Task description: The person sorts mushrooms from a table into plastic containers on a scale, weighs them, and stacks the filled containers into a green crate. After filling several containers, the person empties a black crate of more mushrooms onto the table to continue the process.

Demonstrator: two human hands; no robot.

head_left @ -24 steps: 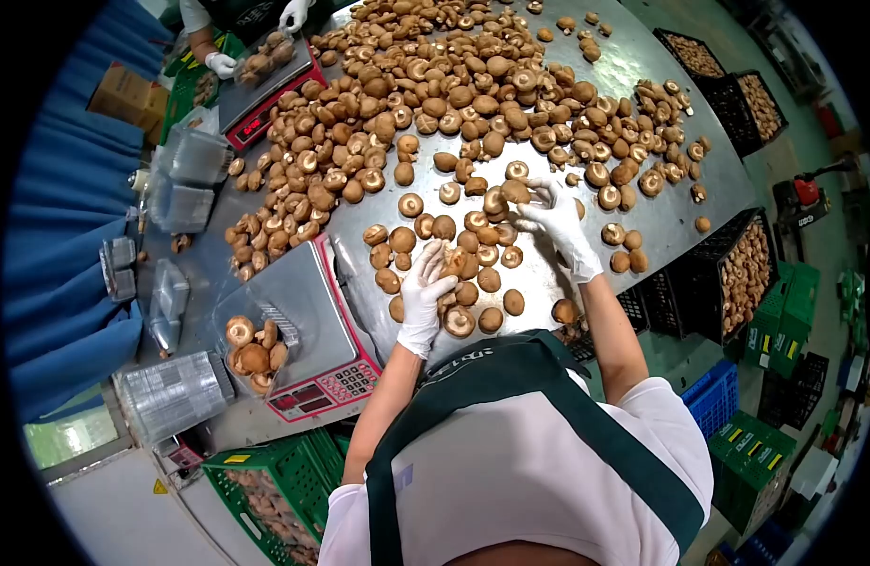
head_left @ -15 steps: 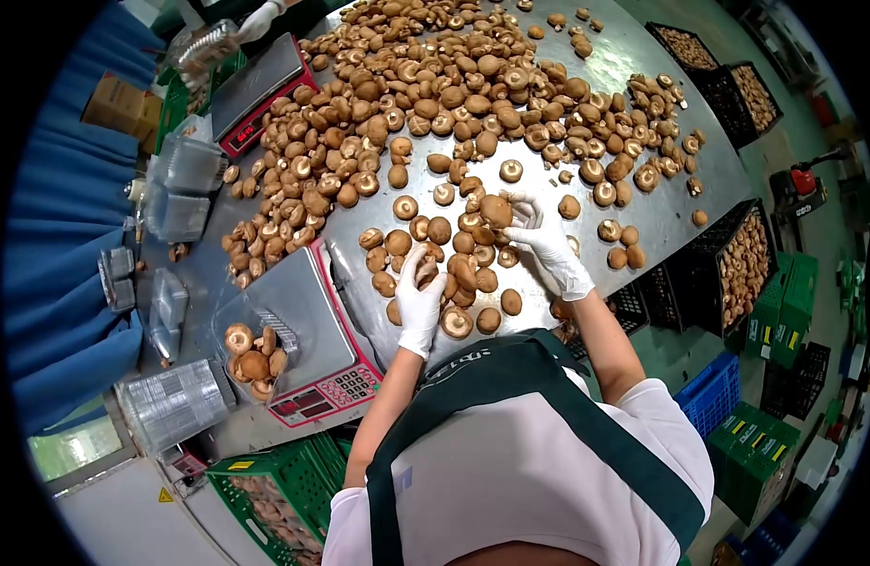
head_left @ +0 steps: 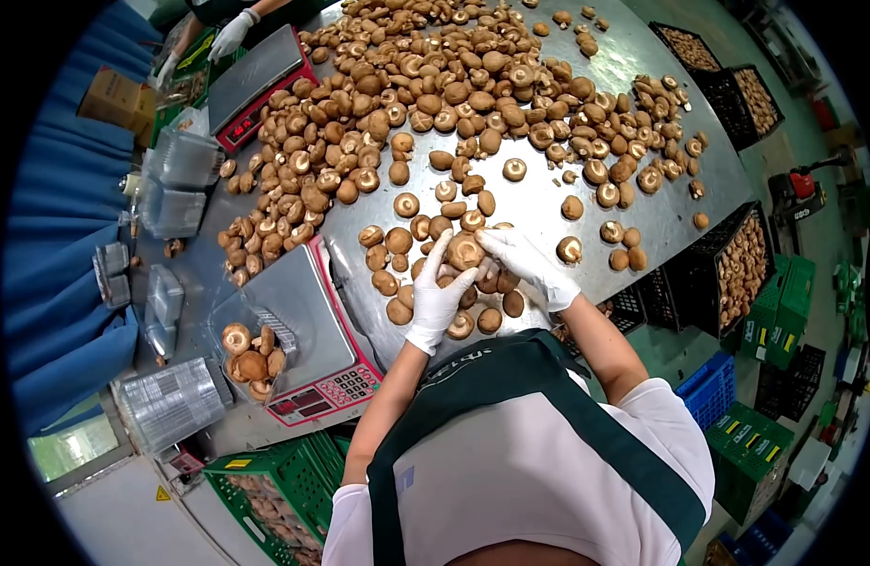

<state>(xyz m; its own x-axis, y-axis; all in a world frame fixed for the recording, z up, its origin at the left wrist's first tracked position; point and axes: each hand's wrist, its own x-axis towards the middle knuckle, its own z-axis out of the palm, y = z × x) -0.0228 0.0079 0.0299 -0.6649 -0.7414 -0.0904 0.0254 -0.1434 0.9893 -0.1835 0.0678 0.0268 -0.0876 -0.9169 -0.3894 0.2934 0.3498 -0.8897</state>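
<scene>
My left hand [head_left: 437,300], in a white glove, and my right hand [head_left: 529,264], gloved too, hold a large brown mushroom [head_left: 465,251] between their fingers, its pale underside facing up. Loose mushrooms [head_left: 385,282] lie around and beneath both hands on the metal table [head_left: 359,226]. A clear plastic tray with several mushrooms [head_left: 253,366] rests on the near scale [head_left: 308,311], left of my left hand. A big heap of mushrooms [head_left: 426,85] spreads over the table beyond my hands.
Stacked clear trays [head_left: 174,404] stand at the left edge, with more trays [head_left: 175,179] farther up. A co-worker's gloved hand [head_left: 231,36] is beside the far scale [head_left: 256,80]. Black crates of mushrooms [head_left: 737,259] stand off the right edge. Green crate [head_left: 265,491] below left.
My hands have come together around one mushroom; before, my right hand held a mushroom apart from my left. The co-worker's hand moved left, and the clear tray there is no longer in it.
</scene>
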